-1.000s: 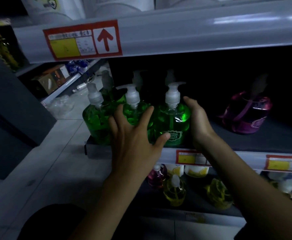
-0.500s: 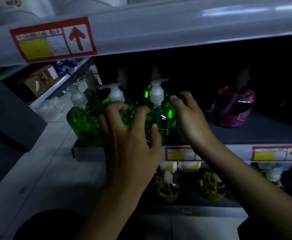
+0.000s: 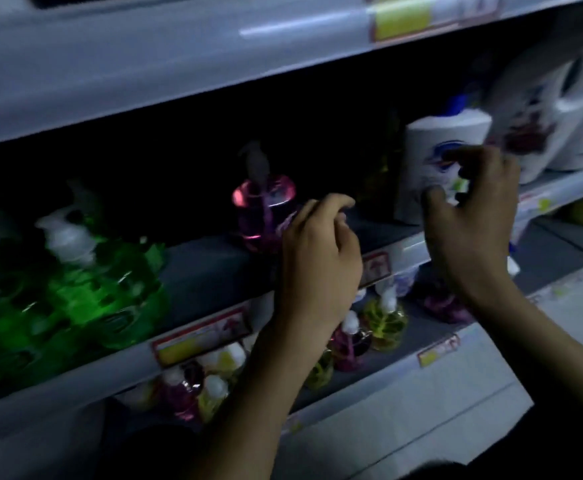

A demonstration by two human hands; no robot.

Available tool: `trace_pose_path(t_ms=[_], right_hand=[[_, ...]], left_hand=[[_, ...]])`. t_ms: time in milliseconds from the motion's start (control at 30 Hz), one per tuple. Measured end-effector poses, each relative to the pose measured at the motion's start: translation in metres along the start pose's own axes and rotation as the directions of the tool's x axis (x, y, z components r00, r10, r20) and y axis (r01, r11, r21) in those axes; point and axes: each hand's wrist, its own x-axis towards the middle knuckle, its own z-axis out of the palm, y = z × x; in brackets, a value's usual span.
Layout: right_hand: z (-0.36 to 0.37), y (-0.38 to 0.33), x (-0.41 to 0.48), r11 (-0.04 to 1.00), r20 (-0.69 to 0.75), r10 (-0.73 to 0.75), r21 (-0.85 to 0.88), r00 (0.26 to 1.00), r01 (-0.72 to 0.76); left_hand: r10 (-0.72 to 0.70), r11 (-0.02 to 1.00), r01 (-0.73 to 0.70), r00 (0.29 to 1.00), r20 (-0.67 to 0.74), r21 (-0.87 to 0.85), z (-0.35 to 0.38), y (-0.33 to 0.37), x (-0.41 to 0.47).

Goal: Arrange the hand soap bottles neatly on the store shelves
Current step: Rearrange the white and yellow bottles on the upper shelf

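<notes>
Several green hand soap bottles with white pumps stand bunched at the left of the middle shelf, blurred. A lone pink pump bottle stands further right on the same shelf. My left hand hovers just right of the pink bottle, fingers curled, holding nothing. My right hand is raised in front of a white bottle, fingers spread and close to its label; contact is unclear.
Large white jugs stand at the far right of the shelf. The shelf below holds several small yellow and pink bottles. Price tags line the shelf edges. An upper shelf edge overhangs.
Both hands have left the green bottles and moved right along the shelf. The view has swung right, so the green bottles now sit at the left and the white bottle has appeared.
</notes>
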Motion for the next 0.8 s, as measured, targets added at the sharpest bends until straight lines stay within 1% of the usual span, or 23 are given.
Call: trace_pose_path(t_ms=[67,100,167,233,267,367,500,533,633,700,800], right_hand=[[-0.009,0.017,0.018,0.990,-0.070,0.131,0.060,0.989,-0.127],[-0.011,0.025,0.026,0.976,-0.062,0.195,0.109,0.979,-0.188],[-0.014,0.039,0.039,0.921,0.048,0.316,0.223,0.948,-0.318],[-0.013,0.050,0.045,0.864,0.192,0.396,0.253,0.898,-0.435],[-0.013,0.054,0.046,0.865,0.233,0.396,0.230,0.888,-0.446],[-0.011,0.061,0.042,0.892,0.292,0.338,0.203,0.894,-0.404],[-0.012,0.066,0.038,0.918,0.335,0.251,0.216,0.908,-0.333],[-0.012,0.066,0.036,0.925,0.353,0.223,0.217,0.909,-0.311],[-0.011,0.060,0.029,0.929,0.384,0.163,0.251,0.909,-0.273],[-0.010,0.054,0.022,0.916,0.392,0.129,0.304,0.911,-0.260],[-0.010,0.050,0.009,0.901,0.400,0.077,0.364,0.913,-0.235]], left_hand=[[-0.069,0.991,0.078,0.995,0.078,-0.112,0.032,0.006,0.014],[-0.088,0.982,0.106,0.990,0.114,-0.157,0.045,0.009,0.020],[-0.132,0.942,0.177,0.976,0.170,-0.286,0.065,0.018,0.030],[-0.180,0.876,0.250,0.963,0.202,-0.412,0.078,0.024,0.039],[-0.193,0.849,0.272,0.958,0.213,-0.453,0.083,0.025,0.043],[-0.217,0.796,0.316,0.945,0.244,-0.516,0.091,0.020,0.051],[-0.267,0.765,0.393,0.915,0.304,-0.510,0.095,0.008,0.057],[-0.274,0.773,0.397,0.913,0.303,-0.496,0.094,0.004,0.057],[-0.248,0.846,0.315,0.947,0.206,-0.431,0.086,0.000,0.054],[-0.218,0.866,0.250,0.968,0.121,-0.434,0.076,0.002,0.048],[-0.162,0.891,0.171,0.985,0.058,-0.421,0.060,0.004,0.036]])
